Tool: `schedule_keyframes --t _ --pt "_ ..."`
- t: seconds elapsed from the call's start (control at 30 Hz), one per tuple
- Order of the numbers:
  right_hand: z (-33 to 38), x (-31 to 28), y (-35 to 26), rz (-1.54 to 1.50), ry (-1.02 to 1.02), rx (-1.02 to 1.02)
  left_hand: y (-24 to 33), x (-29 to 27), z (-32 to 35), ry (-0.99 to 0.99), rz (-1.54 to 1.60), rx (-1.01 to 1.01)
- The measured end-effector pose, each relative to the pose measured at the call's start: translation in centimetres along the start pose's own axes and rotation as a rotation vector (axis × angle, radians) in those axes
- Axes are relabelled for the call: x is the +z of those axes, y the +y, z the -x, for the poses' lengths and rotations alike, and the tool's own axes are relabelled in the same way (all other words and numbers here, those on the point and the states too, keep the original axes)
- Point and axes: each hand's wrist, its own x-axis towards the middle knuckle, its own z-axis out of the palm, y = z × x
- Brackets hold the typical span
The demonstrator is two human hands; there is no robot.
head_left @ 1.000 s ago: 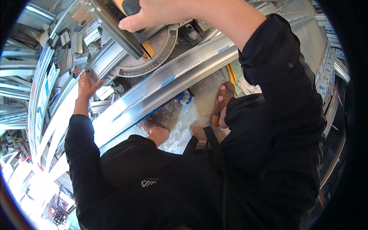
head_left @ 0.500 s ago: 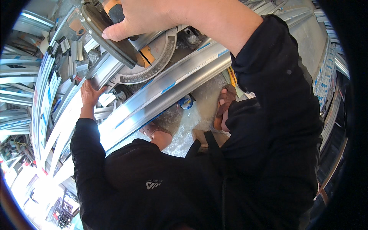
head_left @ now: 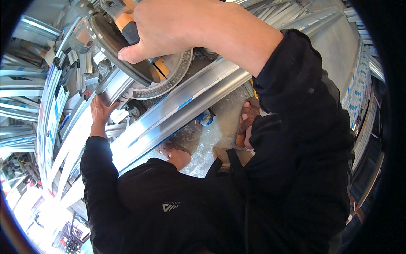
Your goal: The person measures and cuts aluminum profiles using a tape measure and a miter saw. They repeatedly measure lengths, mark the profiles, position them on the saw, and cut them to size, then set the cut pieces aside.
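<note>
At the top, my right hand (head_left: 165, 31) is closed around the handle of a miter saw (head_left: 127, 29) with orange and black parts. Its thumb points down toward the round blade guard (head_left: 110, 46); the other fingers are mostly hidden. My left hand (head_left: 100, 111) holds a silver aluminium profile (head_left: 116, 86) that runs under the saw blade across the round, scaled saw table (head_left: 179, 70). The left thumb is spread toward the saw base, and the fingertips lie along the profile's far side. Where the blade meets the profile is hidden by the guard.
Long aluminium profiles (head_left: 186, 101) with blue tape cross between me and the saw. Stacked profiles (head_left: 21, 89) and offcuts crowd the left; more bundles (head_left: 357, 89) line the right. On the floor are a blue roll (head_left: 205, 118) and a wooden block (head_left: 232, 155) near my sandalled feet.
My right hand has come down in the picture with the saw handle. My left hand stays on the profile. The whole view has shifted slightly.
</note>
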Motion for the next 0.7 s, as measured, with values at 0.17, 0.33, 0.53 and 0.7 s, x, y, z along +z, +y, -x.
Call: schedule_keyframes --t 0.17,0.33,0.53,0.7 --pt "-1.0 -0.6 1.1 -0.081 -0.082 -0.091 -0.2 0.2 0.0 0.003 0.008 0.014" --pt "-0.3 0.5 0.9 -0.059 0.066 -0.153 -0.7 0.7 -0.1 0.026 -0.034 0.022" --pt "0.1 0.7 0.3 0.035 -0.026 -0.081 -0.5 0.8 -0.1 0.008 -0.063 -0.003" --pt "0.4 1.6 0.4 0.059 0.052 -0.111 -0.3 0.3 -0.2 -0.035 0.000 -0.018"
